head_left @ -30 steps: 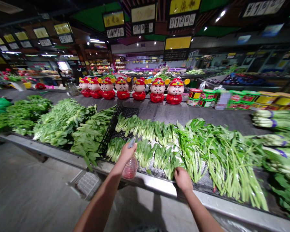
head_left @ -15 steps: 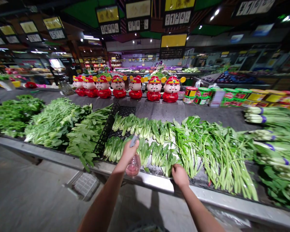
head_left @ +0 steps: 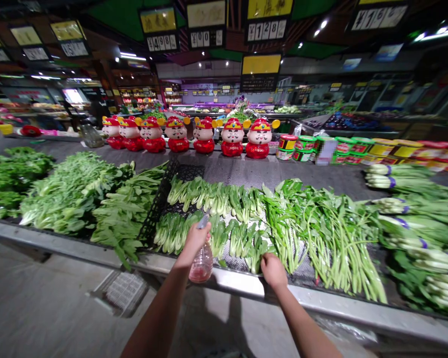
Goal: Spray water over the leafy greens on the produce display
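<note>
My left hand [head_left: 196, 242] is closed round the neck of a clear spray bottle [head_left: 201, 266] with a grey head and a little pinkish liquid low inside. The bottle hangs over the front rim of the vegetable stand. My right hand [head_left: 274, 270] is curled at that rim, touching or just beside the last bok choy [head_left: 254, 258] of the front row. Its fingertips are hidden, so whatever it may hold does not show. Behind lies a second row of bok choy [head_left: 212, 195]. Right of both rows spreads long-stemmed leafy greens [head_left: 332, 233].
A metal rim [head_left: 242, 284] edges the stand. A black crate wall [head_left: 159, 204] separates the leafy greens [head_left: 123, 214] at left. Purple-banded vegetables [head_left: 406, 206] lie at right. Red figurines [head_left: 259, 139] and stacked tubs [head_left: 304, 148] line the back. A plastic crate [head_left: 121, 291] sits on the floor.
The view has shifted slightly, sliding the scene left. My left hand and the spray bottle have dropped a little and the bottle hangs more upright. My right hand stays by the same bok choy.
</note>
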`<act>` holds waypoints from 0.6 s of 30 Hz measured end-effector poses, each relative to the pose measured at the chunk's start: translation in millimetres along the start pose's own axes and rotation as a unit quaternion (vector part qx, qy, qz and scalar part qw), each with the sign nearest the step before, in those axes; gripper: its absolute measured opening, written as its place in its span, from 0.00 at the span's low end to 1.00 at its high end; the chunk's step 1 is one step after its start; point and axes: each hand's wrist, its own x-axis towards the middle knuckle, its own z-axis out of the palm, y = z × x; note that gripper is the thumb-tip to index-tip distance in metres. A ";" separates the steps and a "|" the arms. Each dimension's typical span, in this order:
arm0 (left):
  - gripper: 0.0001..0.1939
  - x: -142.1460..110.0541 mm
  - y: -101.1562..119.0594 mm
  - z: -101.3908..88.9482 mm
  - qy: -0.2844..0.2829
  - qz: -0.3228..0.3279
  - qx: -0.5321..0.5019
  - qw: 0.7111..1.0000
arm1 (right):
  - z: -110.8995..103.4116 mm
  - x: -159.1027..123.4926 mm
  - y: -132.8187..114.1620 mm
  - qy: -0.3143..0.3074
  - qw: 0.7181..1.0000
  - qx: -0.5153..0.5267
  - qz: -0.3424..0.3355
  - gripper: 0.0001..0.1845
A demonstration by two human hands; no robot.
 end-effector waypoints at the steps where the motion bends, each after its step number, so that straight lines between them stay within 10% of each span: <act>1: 0.17 1.1 -0.3 -0.1 0.003 0.010 0.000 1.000 | 0.2 0.3 0.1 0.002 1.000 0.000 -0.001 0.13; 18: 0.19 -16.5 19.9 24.2 0.013 0.063 -0.046 0.997 | 4.1 3.8 7.0 0.010 0.996 0.076 -0.046 0.15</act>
